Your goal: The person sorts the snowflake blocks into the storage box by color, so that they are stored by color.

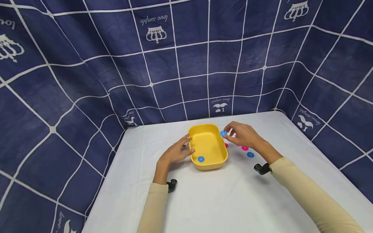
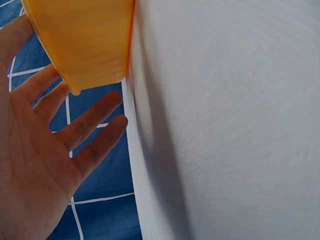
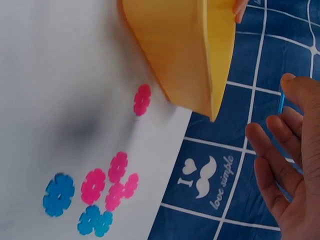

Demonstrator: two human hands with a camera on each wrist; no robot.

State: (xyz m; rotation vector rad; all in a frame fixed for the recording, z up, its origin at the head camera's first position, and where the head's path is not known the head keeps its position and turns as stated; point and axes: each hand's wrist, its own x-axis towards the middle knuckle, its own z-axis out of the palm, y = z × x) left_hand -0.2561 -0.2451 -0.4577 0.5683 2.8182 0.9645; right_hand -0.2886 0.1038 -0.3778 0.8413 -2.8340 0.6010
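One thin blue flower disc [image 1: 223, 133], light, stiff and probably slippery, is best held by its edges as the right hand [image 1: 243, 135] pinches it over the yellow tray [image 1: 217, 161] on the worktop [image 1: 227, 197], left hand [image 1: 175, 152] relaxed against the tray's side.

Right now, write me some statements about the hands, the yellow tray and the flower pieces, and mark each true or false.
1. The right hand pinches a blue flower piece at the tray's rim. True.
2. The yellow tray holds three pink pieces. False: only one blue piece lies in it.
3. The left hand rests against the tray's side with straight fingers. True.
4. The loose flower pieces lie left of the tray. False: they lie to its right, on the white table.
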